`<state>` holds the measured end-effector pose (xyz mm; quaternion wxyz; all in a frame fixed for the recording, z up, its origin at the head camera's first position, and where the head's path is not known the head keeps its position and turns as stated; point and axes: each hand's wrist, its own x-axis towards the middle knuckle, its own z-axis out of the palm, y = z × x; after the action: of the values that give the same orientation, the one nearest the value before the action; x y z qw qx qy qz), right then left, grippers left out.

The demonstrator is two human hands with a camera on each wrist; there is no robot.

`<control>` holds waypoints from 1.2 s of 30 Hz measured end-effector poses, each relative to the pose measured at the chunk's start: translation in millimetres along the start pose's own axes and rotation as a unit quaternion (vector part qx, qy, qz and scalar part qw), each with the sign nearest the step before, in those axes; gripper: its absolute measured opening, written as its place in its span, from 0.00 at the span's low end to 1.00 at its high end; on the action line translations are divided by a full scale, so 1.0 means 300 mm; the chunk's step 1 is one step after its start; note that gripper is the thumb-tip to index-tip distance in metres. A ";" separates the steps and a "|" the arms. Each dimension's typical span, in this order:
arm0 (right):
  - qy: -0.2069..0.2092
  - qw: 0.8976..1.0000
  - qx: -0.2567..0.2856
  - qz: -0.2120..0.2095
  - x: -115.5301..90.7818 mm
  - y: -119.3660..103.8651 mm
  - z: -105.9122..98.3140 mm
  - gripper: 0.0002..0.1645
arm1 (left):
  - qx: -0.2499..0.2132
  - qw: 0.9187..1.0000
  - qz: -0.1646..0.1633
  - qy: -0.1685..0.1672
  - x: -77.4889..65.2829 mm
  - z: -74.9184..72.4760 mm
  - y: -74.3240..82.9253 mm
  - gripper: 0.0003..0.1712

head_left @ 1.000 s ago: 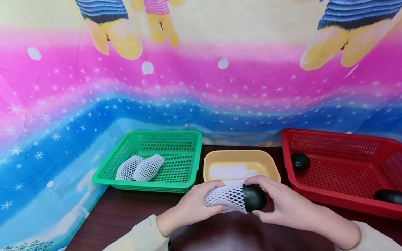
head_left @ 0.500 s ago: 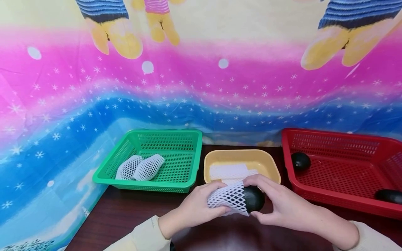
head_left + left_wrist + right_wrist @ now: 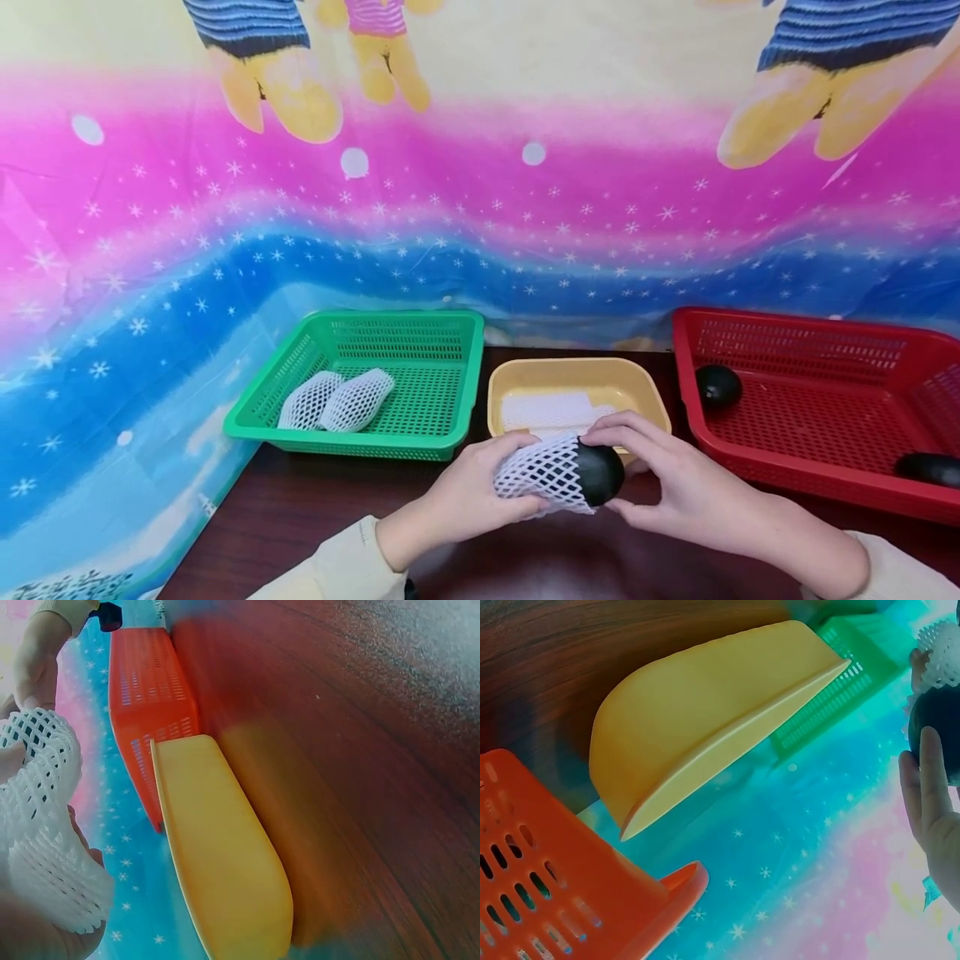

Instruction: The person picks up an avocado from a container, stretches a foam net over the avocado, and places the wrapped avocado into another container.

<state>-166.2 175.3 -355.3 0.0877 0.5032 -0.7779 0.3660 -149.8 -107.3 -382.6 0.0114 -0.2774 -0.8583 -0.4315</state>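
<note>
In the head view, a dark, smooth oval fruit sits partly inside a white foam net sleeve, its rounded right end bare. My left hand grips the sleeve from the left, thumb below and fingers above. From the right, my right hand holds the bare end between thumb and fingers, with fingertips at the sleeve's rim. Both are held above the table in front of the yellow tub. The left wrist view shows the netting close up; fingers lie along the fruit in the right wrist view.
On the left, a green basket holds two net-covered pieces. White foam nets lie in the yellow tub. The red basket at right contains dark fruits, one by its left wall, another at the right.
The fruit's bare end has shifted slightly left, and less of it shows beyond the netting. My right fingers have shifted a little on it. My left hand stays nearly in place.
</note>
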 end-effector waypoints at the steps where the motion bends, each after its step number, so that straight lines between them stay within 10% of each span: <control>1: 0.003 1.000 0.005 -0.003 0.001 0.000 0.001 0.51 | -0.001 1.000 -0.001 -0.001 0.000 -0.001 0.001 0.29; 30: 0.036 0.998 0.042 -0.040 0.013 0.031 0.069 0.35 | 0.054 0.997 -0.006 -0.064 0.030 0.029 0.019 0.45; 36: 0.050 0.998 0.030 -0.031 0.009 0.033 0.069 0.39 | 0.006 0.996 -0.019 -0.086 0.035 0.011 0.013 0.46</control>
<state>-171.0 161.8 -373.5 0.1231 0.5103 -0.7453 0.4111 -156.0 -98.0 -378.9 -0.0684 -0.2969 -0.8640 -0.4007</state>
